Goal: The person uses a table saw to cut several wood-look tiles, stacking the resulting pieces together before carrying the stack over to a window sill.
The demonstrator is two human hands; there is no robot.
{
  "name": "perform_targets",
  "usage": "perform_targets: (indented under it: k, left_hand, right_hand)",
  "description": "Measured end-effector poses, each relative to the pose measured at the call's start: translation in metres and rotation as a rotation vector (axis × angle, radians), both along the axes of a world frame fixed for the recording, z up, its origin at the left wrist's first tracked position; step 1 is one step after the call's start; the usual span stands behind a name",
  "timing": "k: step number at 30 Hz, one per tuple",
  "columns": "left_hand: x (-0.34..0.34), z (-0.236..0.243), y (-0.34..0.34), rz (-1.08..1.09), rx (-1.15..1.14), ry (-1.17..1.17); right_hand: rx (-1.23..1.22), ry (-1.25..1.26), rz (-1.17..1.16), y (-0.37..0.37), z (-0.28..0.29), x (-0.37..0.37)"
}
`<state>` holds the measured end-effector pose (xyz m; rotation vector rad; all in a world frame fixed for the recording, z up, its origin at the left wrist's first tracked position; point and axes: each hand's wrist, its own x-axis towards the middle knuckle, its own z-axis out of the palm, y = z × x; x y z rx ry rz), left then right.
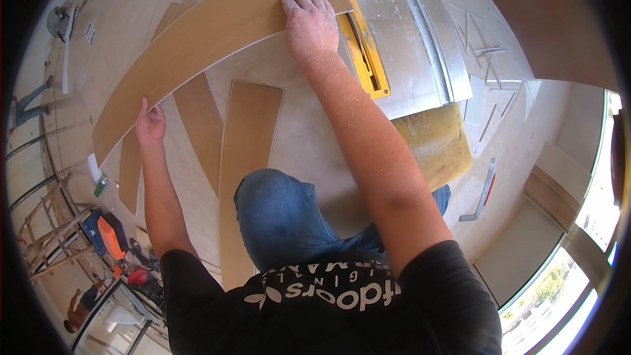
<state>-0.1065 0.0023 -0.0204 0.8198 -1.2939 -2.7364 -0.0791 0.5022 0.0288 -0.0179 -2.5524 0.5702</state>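
Observation:
My left hand [151, 125] holds the lower edge of a long light-wood plank [217, 20], thumb and fingers at its edge. Dusty and curled, my right hand [309, 23] grips the same plank near its right end, which rests on a metal saw table [414, 39] beside a yellow slotted insert [365, 59]. More planks [253, 118] lie on the floor under the held one. A worn yellow block [447, 144] sits below the table, by my jeans-clad legs [273, 210].
A steel square [480, 197] and white offcuts [490, 49] lie at the right. At the left are tools [112, 236], scaffolding [46, 230] and two people [29, 105] [82, 302]. Boards [545, 184] lean near the windows at the right.

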Motion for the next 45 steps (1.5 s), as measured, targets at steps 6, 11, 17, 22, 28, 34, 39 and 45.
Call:
perform_targets:
  k: [6, 11, 17, 22, 28, 34, 39, 45]
  left_hand:
    - [-0.001, 0.002, -0.003, 0.005, 0.018, -0.002]
    - [-0.001, -0.003, 0.006, 0.012, 0.0, 0.006]
    - [-0.004, 0.0, -0.01, 0.016, 0.004, 0.006]
    - [0.001, 0.0, 0.003, 0.03, -0.001, 0.007]
    - [0.007, 0.004, 0.002, 0.019, 0.011, 0.032]
    - [0.011, 0.002, 0.01, 0.031, 0.0, 0.009]
    - [0.013, 0.006, 0.003, 0.036, -0.008, 0.01]
    - [0.018, 0.007, 0.007, 0.041, -0.008, -0.007]
  right_hand:
    - [0.022, 0.025, -0.021, -0.002, -0.001, 0.0]
    - [0.01, 0.021, -0.011, 0.002, -0.005, 0.0]
    - [-0.016, 0.023, 0.002, -0.002, 0.0, 0.0]
    - [-0.001, 0.009, -0.002, 0.001, -0.003, 0.003]
    - [-0.014, 0.0, 0.004, 0.0, 0.001, 0.006]
    - [0.002, -0.024, 0.012, 0.003, 0.0, 0.009]
    - [-0.005, -0.015, -0.001, 0.0, 0.002, 0.012]
    - [-0.007, -0.041, 0.022, 0.002, 0.002, 0.016]
